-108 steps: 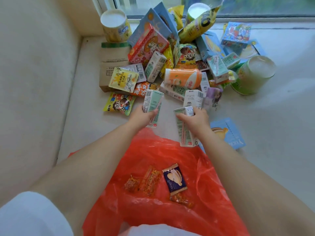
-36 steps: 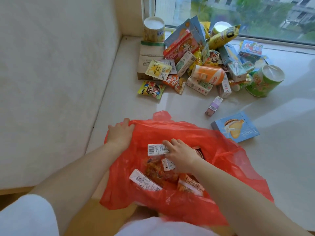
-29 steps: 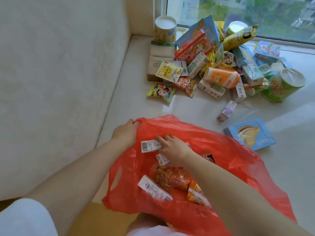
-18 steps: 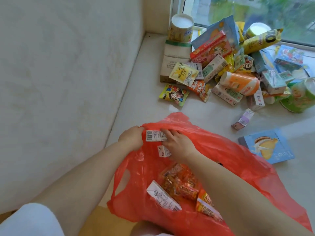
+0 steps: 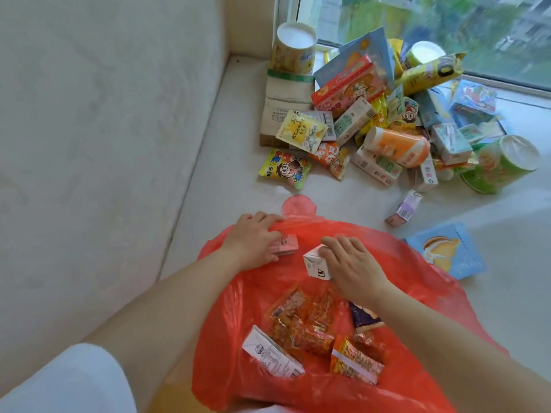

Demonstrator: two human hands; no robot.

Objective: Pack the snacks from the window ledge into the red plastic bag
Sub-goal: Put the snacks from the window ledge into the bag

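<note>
The red plastic bag (image 5: 417, 281) lies open in front of me at the near end of the ledge. My left hand (image 5: 253, 242) grips its far rim, and a small carton (image 5: 284, 245), tinted pink, lies against that thumb. Over the bag's mouth my right hand (image 5: 351, 266) is closed on a small white carton (image 5: 316, 261). Inside the bag are a white carton (image 5: 271, 356), several orange packets (image 5: 304, 323) and a dark blue packet (image 5: 363, 318). The snack pile (image 5: 387, 120) sits farther along the window ledge (image 5: 226, 174).
A blue box (image 5: 447, 251) and a small purple carton (image 5: 404, 208) lie loose right of the bag. In the pile are an orange bottle (image 5: 396, 147), a green cup (image 5: 501, 165) and a yellow packet (image 5: 284, 169). A white wall (image 5: 104, 144) runs along the left.
The barcode carton that was between both hands now lies by my left thumb. My right hand has drawn back slightly and holds a white carton over the bag.
</note>
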